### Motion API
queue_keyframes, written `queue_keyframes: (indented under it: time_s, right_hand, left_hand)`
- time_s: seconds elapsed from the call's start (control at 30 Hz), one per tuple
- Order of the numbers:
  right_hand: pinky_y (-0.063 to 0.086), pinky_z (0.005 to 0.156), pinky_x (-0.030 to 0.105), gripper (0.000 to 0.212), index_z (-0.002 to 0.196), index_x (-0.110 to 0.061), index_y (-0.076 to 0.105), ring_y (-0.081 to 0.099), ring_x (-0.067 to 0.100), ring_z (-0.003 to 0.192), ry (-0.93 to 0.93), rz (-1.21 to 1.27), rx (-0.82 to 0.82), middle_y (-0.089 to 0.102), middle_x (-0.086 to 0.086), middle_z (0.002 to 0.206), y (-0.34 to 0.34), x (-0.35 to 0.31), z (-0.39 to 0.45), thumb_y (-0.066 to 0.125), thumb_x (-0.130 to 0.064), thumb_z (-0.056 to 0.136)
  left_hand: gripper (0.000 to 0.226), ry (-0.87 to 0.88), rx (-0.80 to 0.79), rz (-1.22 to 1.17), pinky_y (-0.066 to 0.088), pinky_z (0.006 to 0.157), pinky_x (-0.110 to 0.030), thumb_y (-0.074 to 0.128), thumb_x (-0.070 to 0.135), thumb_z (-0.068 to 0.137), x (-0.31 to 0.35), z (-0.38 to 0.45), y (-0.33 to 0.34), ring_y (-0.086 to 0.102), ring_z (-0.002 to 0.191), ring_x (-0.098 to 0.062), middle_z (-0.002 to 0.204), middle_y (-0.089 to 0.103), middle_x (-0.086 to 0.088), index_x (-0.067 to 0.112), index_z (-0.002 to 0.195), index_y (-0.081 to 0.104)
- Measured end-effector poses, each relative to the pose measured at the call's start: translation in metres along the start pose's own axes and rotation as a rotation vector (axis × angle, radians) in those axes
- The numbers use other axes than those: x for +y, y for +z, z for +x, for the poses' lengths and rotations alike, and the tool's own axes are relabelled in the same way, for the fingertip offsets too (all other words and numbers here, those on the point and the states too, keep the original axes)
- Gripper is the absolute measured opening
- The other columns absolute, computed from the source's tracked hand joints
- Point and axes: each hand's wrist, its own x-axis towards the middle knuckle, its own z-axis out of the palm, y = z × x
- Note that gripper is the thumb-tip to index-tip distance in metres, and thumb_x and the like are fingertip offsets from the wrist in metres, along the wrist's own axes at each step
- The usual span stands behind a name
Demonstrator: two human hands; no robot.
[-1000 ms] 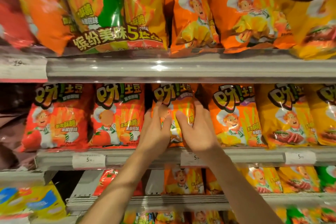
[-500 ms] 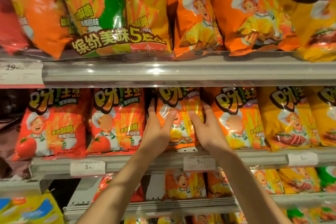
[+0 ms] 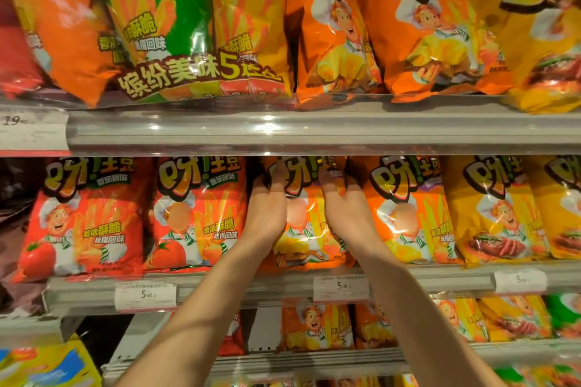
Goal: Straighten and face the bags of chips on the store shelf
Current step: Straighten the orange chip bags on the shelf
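- My left hand [image 3: 267,214] is on the orange chip bag [image 3: 306,229] in the middle shelf [image 3: 251,287] row, fingers [image 3: 278,181] curled over its upper left edge, close under the shelf above.
- My right hand [image 3: 347,214] grips the same bag at its upper right edge; those fingers reach in behind the top, between this bag and the orange bag [image 3: 405,214] just beside it on the right.
- The bag I hold stands upright with its printed front toward me, its bottom resting at the shelf's front lip.
- The middle shelf holds one row of upright bags: two red tomato bags [image 3: 81,220] [image 3: 195,214] to the left, my orange one, the next orange one, then yellow bags with a steak picture [image 3: 493,214] to the right. They stand touching side by side.
- Price tags [image 3: 145,295] [image 3: 341,287] reading 5 sit in the rail below the row; a third tag [image 3: 520,280] is farther right.
- The top shelf [image 3: 314,132] carries bigger packs: a multi-flavour pack [image 3: 195,28] in a clear wrapper on the left, leaning orange bags [image 3: 333,31] [image 3: 437,38] in the middle, and a yellow bag [image 3: 547,50] at the right.
- The lower shelf [image 3: 314,361] holds more small bags, among them an orange one [image 3: 316,327], yellow ones [image 3: 515,317], and a green one [image 3: 566,311] at the far right edge, partly blurred.
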Motion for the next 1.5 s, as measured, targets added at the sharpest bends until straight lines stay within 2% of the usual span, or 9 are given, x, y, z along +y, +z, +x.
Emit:
queue_keyframes:
  time_s: [0.13,0.27,0.4,0.63,0.77,0.93,1.17,1.37,1.5]
  right_hand:
    - [0.048,0.072,0.029,0.065,0.145,-0.023,0.041,0.062,0.012,0.086,-0.035,0.011,0.012,0.062,-0.007,0.103,-0.002,0.004,-0.003,0.040,-0.066,0.096]
    - [0.034,0.093,0.031,0.062,0.148,-0.026,0.034,0.053,0.032,0.123,-0.022,-0.010,-0.036,0.052,0.009,0.142,-0.003,0.002,0.005,0.036,-0.064,0.099]
    - [0.026,0.093,0.034,0.073,0.155,-0.033,0.019,0.046,0.035,0.132,0.029,-0.074,-0.096,0.048,0.010,0.148,-0.002,0.007,0.004,0.024,-0.074,0.095]
    - [0.027,0.092,0.031,0.058,0.152,-0.027,0.026,0.050,0.034,0.121,-0.018,-0.082,-0.035,0.051,0.016,0.143,-0.001,0.011,0.001,0.021,-0.059,0.103]
    - [0.028,0.107,0.036,0.063,0.155,-0.028,0.019,0.038,0.033,0.141,-0.061,-0.088,0.008,0.039,0.011,0.156,-0.004,0.014,-0.010,0.019,-0.060,0.102]
    - [0.029,0.113,0.042,0.059,0.155,-0.025,0.021,0.040,0.037,0.139,-0.029,-0.118,0.036,0.042,0.015,0.154,-0.004,0.010,-0.007,0.020,-0.055,0.104]
    - [0.034,0.107,0.042,0.056,0.149,-0.023,0.029,0.047,0.040,0.132,-0.032,-0.158,0.063,0.048,0.019,0.147,-0.001,0.003,-0.009,0.022,-0.055,0.104]
    - [0.027,0.111,0.025,0.062,0.154,-0.017,0.027,0.035,0.019,0.143,-0.329,-0.282,0.015,0.039,0.006,0.155,-0.025,0.001,-0.039,0.037,-0.052,0.103]
    - [0.038,0.107,0.032,0.039,0.135,-0.009,0.055,0.049,0.019,0.125,-0.685,-0.411,0.300,0.055,0.005,0.131,-0.062,0.015,-0.044,0.050,-0.026,0.101]
  left_hand:
    - [0.054,0.010,0.038,-0.055,0.033,0.090,-0.031,0.048,0.066,0.095,-0.002,-0.001,0.000,0.052,0.106,-0.018,0.111,0.059,0.011,0.026,0.131,0.054]
    - [0.068,0.024,0.019,-0.026,0.036,0.104,-0.037,0.044,0.070,0.094,-0.003,-0.001,-0.002,0.051,0.128,-0.029,0.136,0.057,0.000,0.025,0.144,0.043]
    - [0.084,-0.046,-0.060,0.068,0.027,0.104,-0.038,0.035,0.080,0.090,-0.015,-0.005,-0.004,0.031,0.148,-0.029,0.164,0.029,0.000,0.037,0.159,0.014]
    - [0.085,0.006,-0.066,0.174,0.028,0.108,-0.041,0.028,0.084,0.088,-0.012,-0.005,-0.003,0.036,0.145,-0.032,0.161,0.036,-0.003,0.039,0.158,0.011]
    - [0.096,0.014,-0.038,0.186,0.028,0.097,-0.035,0.025,0.087,0.082,-0.017,-0.013,-0.003,0.041,0.140,-0.032,0.155,0.043,-0.007,0.032,0.160,0.013]
    - [0.096,0.009,-0.075,0.108,0.024,0.109,-0.041,0.022,0.093,0.074,-0.008,-0.015,0.001,0.028,0.149,-0.029,0.163,0.031,-0.002,0.045,0.156,0.010]
    - [0.070,0.051,-0.017,0.137,0.033,0.105,-0.040,0.035,0.071,0.096,-0.011,-0.011,0.005,0.044,0.139,-0.034,0.154,0.045,-0.006,0.041,0.157,0.015]
    - [0.076,0.276,-0.118,0.133,0.025,0.112,-0.033,0.047,0.075,0.088,-0.014,-0.034,-0.012,0.028,0.148,-0.013,0.163,0.023,0.009,0.062,0.149,0.003]
    - [0.085,0.307,-0.170,0.173,0.026,0.103,-0.032,0.062,0.077,0.077,-0.011,-0.046,-0.013,0.029,0.136,-0.005,0.157,0.022,0.016,0.074,0.141,0.005]
